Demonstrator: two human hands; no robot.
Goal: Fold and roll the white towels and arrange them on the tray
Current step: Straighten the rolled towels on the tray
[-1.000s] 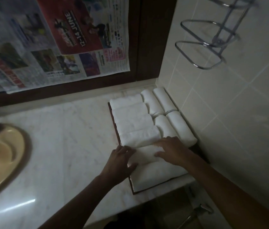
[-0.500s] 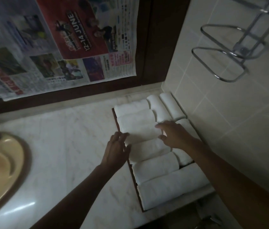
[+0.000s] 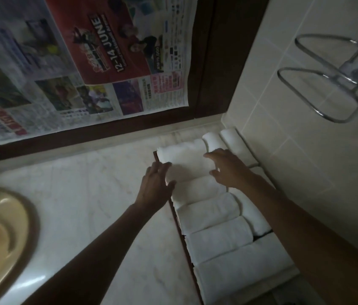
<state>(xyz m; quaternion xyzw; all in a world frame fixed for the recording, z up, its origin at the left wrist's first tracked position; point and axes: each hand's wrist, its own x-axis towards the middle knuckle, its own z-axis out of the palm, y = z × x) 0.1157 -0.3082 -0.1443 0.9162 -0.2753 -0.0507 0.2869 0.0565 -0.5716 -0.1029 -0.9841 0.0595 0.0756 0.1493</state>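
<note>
While flanking rolled white cloth towel (image 3: 188, 168) near far end of dark wooden tray (image 3: 179, 230), touch it: left hand (image 3: 155, 186), fingers straight and together, against left end; right hand (image 3: 228, 170), fingers spread, on right end. Beneath, pale marble counter (image 3: 85, 205).

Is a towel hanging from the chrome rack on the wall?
No, the visible loops of the chrome rack are bare; the rolled white towels lie on the tray.

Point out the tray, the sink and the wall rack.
tray (image 3: 183, 235), head view, dark left rim.
sink (image 3: 0, 234), head view, tan basin wall.
wall rack (image 3: 355, 73), head view, central joint.
</note>
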